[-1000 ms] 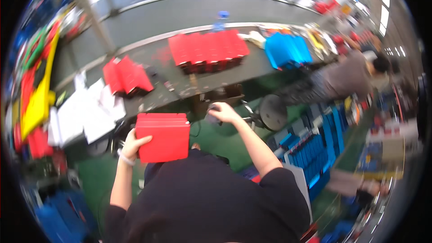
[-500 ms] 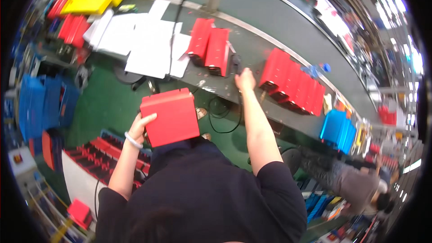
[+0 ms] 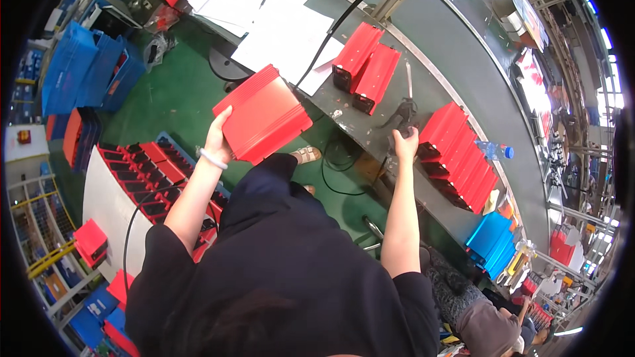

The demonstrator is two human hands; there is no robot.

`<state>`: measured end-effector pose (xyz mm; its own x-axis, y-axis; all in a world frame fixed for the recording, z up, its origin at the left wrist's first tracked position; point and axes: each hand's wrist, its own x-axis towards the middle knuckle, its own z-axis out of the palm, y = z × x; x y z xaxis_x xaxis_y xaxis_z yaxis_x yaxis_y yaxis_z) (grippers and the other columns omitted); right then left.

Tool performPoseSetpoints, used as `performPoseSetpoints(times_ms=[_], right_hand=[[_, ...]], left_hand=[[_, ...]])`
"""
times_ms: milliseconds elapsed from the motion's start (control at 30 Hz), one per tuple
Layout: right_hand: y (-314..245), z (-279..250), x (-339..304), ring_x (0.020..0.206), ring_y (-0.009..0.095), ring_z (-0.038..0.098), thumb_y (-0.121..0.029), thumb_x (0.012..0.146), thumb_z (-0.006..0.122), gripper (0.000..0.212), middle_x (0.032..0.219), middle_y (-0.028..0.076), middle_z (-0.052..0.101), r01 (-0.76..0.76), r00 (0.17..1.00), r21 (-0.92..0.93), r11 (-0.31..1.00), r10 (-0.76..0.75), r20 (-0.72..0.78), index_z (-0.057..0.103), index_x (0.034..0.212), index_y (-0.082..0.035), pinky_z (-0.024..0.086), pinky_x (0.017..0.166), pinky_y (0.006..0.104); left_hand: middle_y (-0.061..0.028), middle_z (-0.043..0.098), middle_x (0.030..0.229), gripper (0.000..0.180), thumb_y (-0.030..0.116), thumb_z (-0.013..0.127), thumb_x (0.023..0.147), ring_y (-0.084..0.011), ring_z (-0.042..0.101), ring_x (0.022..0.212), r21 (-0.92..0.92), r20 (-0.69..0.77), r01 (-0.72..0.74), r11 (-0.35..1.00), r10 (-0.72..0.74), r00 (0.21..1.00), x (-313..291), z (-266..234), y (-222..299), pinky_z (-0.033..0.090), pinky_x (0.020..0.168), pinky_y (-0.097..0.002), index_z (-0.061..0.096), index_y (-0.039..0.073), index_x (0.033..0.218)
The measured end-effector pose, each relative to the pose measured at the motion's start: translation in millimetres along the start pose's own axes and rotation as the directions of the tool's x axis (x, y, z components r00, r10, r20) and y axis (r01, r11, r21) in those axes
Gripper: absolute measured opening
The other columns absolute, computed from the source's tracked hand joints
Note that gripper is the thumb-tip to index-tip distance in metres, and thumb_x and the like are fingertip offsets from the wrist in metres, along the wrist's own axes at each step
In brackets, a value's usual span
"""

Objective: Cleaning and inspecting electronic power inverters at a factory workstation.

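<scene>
My left hand pinching a ribbed red metal casing, my right hand just behind a black tool on the dark-grey bench, its grip I cannot tell

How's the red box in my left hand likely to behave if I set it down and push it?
The red box is probably stiff: its edges look straight though your left hand grips just one side. Its flat faces suggest sliding, not rolling. One hand holds it up, so it's likely manageable in weight.
</scene>
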<state>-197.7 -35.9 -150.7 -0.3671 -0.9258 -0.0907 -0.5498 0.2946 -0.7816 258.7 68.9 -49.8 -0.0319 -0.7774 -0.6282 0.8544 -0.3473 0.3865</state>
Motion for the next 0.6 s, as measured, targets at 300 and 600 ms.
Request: performPoseSetpoints(times_ms=[300,600], right_hand=[[-91.9,-33.4,-128.2,0.124,0.026,0.043,-0.006,0.079,0.058,0.048,0.134,0.016,0.046,-0.251,0.893,0.835,0.49,-0.215,0.395,0.047,0.126,-0.001,0.041,0.098,0.038],[-181.6,-10.7,-179.6,0.093,0.029,0.062,-0.019,0.083,0.064,0.041,0.099,0.015,0.063,0.351,0.284,0.33,0.876,-0.436,0.854,0.05,0.117,-0.001,0.048,0.082,0.037]], left_hand=[[-0.0118,0.06,0.116,0.053,0.047,0.053,0.087,-0.0274,0.06,0.101,0.006,-0.156,-0.02,1.0,0.021,0.988,-1.3,-18.1,-0.3,0.05,0.087,-0.0409,0.053,0.007,0.122],[-0.0085,0.063,0.112,0.056,0.053,0.059,0.08,-0.0281,0.061,0.1,-0.11,-0.465,-0.144,0.983,0.077,0.882,-22.4,-67.3,20.7,0.048,0.088,-0.0496,0.058,0.012,0.118]])
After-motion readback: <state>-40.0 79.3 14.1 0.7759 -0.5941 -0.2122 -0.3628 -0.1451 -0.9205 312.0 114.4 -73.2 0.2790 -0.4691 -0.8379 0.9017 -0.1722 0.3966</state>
